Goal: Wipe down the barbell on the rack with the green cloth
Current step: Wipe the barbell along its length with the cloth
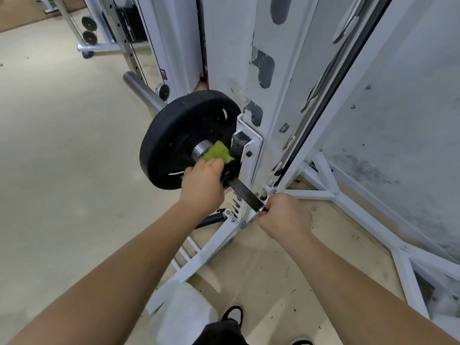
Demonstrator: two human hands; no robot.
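The barbell (245,195) rests in the white rack's hook (245,143), its dark knurled shaft running toward me. A black weight plate (174,135) sits on its sleeve, whose chrome end (142,89) sticks out to the far left. My left hand (202,185) presses the green cloth (219,151) against the chrome collar, between the plate and the hook. My right hand (283,215) is closed around the shaft nearer to me, just right of the rack upright.
The white rack upright (261,70) stands right behind the plate, with its angled base struts (206,255) on the floor near my feet. A grey wall panel (398,120) is to the right. Another white machine with small black plates (88,29) stands at the far left.
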